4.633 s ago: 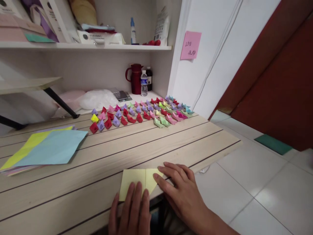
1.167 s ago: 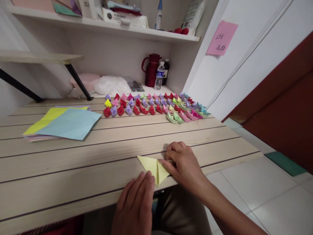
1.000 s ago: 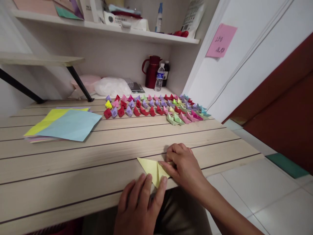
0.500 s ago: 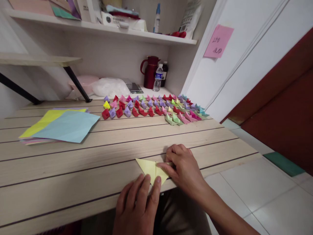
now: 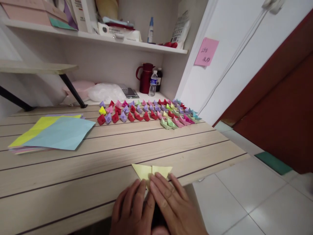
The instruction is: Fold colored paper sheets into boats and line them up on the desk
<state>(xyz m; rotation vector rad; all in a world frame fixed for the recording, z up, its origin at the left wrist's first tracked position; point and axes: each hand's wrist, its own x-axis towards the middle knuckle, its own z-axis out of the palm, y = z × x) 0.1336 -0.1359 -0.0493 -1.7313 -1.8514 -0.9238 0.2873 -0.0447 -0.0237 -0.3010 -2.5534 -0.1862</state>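
Observation:
A pale yellow folded paper (image 5: 149,171) lies at the near edge of the wooden table (image 5: 110,153), showing as a wide triangle with a centre crease. My left hand (image 5: 133,212) rests flat with its fingertips on the paper's lower left part. My right hand (image 5: 174,207) lies flat beside it, fingers stretched over the paper's lower right part. Both hands press the paper down and cover its near half.
A stack of coloured sheets (image 5: 52,133), light blue on top, lies at the left. Several small folded paper boats (image 5: 146,112) stand in rows at the back. A red jug (image 5: 145,78) and a water bottle (image 5: 153,84) stand behind them. Shelves (image 5: 97,36) hang above.
The paper went from a rectangle to a triangle. My right hand left the paper's right corner and now lies flat beside my left hand. The view shifted slightly.

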